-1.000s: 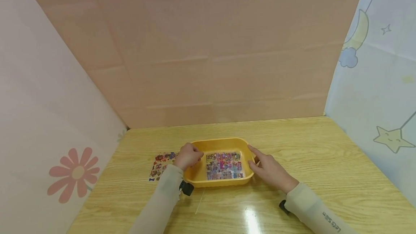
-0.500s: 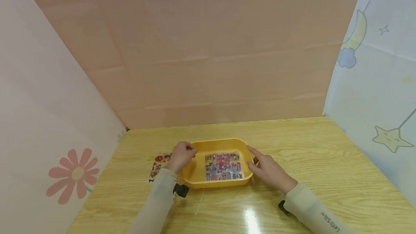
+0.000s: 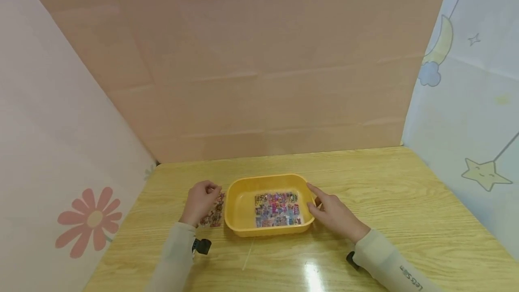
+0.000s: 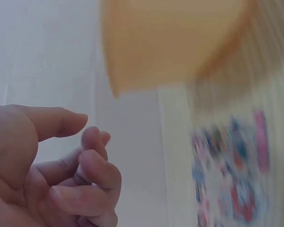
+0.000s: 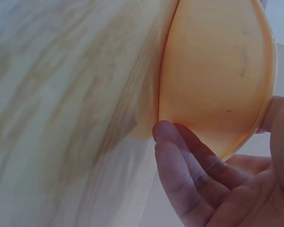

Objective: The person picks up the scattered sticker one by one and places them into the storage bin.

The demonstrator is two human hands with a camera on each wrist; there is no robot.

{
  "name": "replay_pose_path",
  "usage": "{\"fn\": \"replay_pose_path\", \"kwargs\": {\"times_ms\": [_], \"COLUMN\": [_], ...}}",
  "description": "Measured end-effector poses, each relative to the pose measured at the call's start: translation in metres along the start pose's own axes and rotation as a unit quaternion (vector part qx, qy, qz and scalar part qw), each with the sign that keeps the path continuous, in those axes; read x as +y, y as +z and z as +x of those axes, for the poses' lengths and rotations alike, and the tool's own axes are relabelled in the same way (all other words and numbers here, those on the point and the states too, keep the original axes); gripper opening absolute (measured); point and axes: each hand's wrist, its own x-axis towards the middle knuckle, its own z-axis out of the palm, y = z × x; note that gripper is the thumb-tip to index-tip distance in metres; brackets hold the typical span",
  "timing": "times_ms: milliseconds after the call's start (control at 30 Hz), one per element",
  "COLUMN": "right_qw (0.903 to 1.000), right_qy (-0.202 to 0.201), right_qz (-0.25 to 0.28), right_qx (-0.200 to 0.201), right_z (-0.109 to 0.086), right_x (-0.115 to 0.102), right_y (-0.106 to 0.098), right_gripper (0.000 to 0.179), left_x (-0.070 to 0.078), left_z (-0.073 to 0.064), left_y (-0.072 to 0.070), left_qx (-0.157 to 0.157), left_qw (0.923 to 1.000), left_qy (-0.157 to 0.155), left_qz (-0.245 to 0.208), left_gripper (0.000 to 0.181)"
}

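In the head view a yellow plastic tray stands on the wooden table. Inside it lies a sheet of small colourful pictures that looks like a sticker sheet. My right hand grips the tray's right end; in the right wrist view its thumb is at the rim and its fingers lie against the outer wall. Left of the tray, my left hand hovers over a second sticker sheet and partly hides it. The left wrist view shows those fingers loosely bent, with a gap at the thumb and nothing held.
A thin pale strip lies on the table in front of the tray. A plain pinkish-brown sheet covers the back. White printed walls stand at left and right.
My left hand has moved left, out of the tray and across to the second sticker sheet. My right hand stays at the tray's right end.
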Motion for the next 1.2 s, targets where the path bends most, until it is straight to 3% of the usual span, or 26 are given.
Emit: {"fn": "replay_pose_path", "kwargs": {"times_ms": [233,367,567,933,1200], "right_qw": [1.0,1.0,1.0,1.0,1.0], "right_qy": [0.004,0.006,0.003,0.002,0.001], "right_qz": [0.002,0.0,-0.001,-0.003,-0.001], "right_qx": [0.0,0.001,0.002,0.005,0.003], "right_z": [0.0,-0.001,-0.001,0.0,0.0], "right_x": [0.0,0.001,0.001,0.003,0.004], "right_y": [0.001,0.002,0.002,0.002,0.002], "right_gripper": [0.06,0.06,0.06,0.059,0.059], "left_x": [-0.024,-0.035,-0.049,-0.062,-0.065], "left_z": [-0.015,-0.022,-0.026,-0.024,-0.023], "left_y": [-0.014,-0.02,-0.025,-0.021,-0.019], "left_qx": [-0.015,-0.03,-0.028,-0.057,-0.056], "left_qw": [0.9971,0.9924,0.9845,0.9765,0.976], "left_qy": [-0.03,-0.049,-0.057,-0.075,-0.079], "left_qz": [0.069,0.109,0.164,0.193,0.195], "left_gripper": [0.044,0.055,0.062,0.071,0.069]}}
